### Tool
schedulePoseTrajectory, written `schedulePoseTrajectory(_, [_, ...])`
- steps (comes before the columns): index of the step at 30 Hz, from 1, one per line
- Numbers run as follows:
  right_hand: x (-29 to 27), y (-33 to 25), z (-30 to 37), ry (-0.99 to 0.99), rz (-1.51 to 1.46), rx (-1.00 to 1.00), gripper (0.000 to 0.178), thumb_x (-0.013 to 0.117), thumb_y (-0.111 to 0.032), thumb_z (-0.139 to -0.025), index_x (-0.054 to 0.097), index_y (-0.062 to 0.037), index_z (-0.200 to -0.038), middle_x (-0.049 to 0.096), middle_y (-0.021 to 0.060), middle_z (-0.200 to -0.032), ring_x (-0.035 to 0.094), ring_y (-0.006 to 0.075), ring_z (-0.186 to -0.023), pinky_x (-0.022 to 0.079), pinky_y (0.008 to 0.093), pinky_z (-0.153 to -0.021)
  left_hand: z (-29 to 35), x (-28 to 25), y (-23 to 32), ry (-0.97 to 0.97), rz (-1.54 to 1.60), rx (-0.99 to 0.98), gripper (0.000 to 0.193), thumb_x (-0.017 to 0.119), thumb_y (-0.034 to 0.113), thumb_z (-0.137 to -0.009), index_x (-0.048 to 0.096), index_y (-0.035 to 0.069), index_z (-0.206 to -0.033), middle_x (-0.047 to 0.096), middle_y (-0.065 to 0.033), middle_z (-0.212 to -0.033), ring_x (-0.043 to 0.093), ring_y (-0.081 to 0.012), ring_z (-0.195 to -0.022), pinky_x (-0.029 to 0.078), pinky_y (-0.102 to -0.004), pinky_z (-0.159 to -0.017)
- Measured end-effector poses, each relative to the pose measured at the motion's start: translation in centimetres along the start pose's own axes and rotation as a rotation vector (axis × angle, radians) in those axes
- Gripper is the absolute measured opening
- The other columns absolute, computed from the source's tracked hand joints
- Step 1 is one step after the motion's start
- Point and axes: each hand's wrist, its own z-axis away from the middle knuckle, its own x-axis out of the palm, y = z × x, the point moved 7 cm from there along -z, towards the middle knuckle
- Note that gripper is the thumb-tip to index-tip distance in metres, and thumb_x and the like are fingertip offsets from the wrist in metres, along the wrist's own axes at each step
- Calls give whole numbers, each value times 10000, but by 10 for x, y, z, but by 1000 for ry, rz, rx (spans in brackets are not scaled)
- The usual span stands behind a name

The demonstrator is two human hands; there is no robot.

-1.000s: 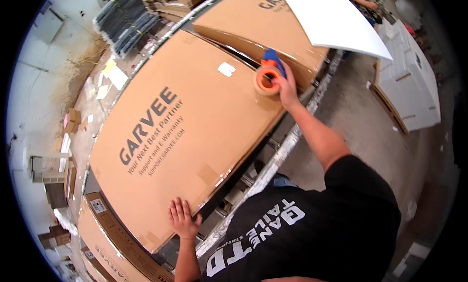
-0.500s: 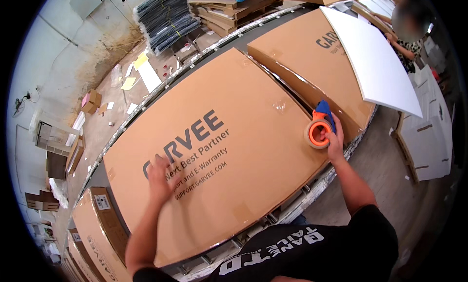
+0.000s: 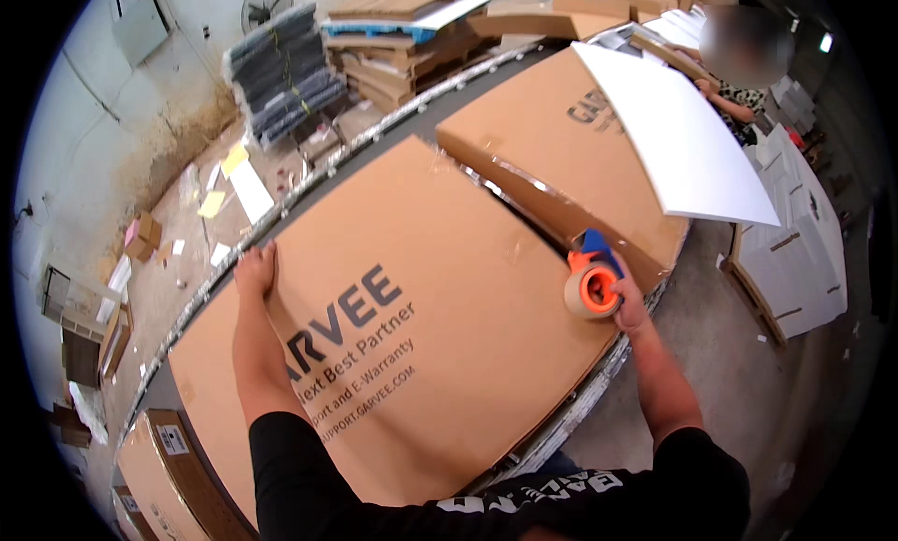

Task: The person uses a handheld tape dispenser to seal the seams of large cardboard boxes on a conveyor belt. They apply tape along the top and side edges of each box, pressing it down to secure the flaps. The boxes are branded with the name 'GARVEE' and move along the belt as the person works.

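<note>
A large flat cardboard box [image 3: 449, 354] with dark printing lies in front of me on a roller conveyor. My left hand [image 3: 255, 268] is at its far left edge, fingers bent over the rim and partly hidden. On the right, my right hand [image 3: 630, 302] grips a tape dispenser [image 3: 586, 246] with an orange frame and blue top. A roll of tape [image 3: 578, 296] sits on its orange hub. The dispenser is just above the box's right end, near the gap to a second cardboard box [image 3: 524, 106].
A white panel [image 3: 678, 139] lies across the second box and juts past the conveyor edge [image 3: 603, 373]. More boxes [image 3: 154, 466] stand at lower left. Beyond are stacked dark sheets [image 3: 285, 73], piled cardboard [image 3: 393, 69] and white panels [image 3: 790, 232]. A co-worker [image 3: 739, 97] is at far right.
My left hand has moved from above the box's printing out to its far edge. The right hand still has the tape dispenser, now slightly lower left in view. The view has shifted.
</note>
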Motion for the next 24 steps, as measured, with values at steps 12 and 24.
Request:
schedulePoseTrajectory(12, [-26,22,99,10,-78,133,827,538,-177,-748,381,22,-1535,557,173,-1441,573,281,-1323,453,400,-1159,104,30,-46,-48,-54,-59,804,328,718,-1018,682,31,-1239,646,-218,-1344,570,-412,-1284,398,-539,-1103])
schedulePoseTrajectory(24, [-32,35,99,208,-206,28,652,481,-110,-881,404,0,-1519,591,157,-1391,611,240,-1256,490,380,-1107,62,-19,-8,34,-139,48,823,371,766,-980,630,49,-1290,602,-220,-1412,553,-427,-1304,426,-533,-1087])
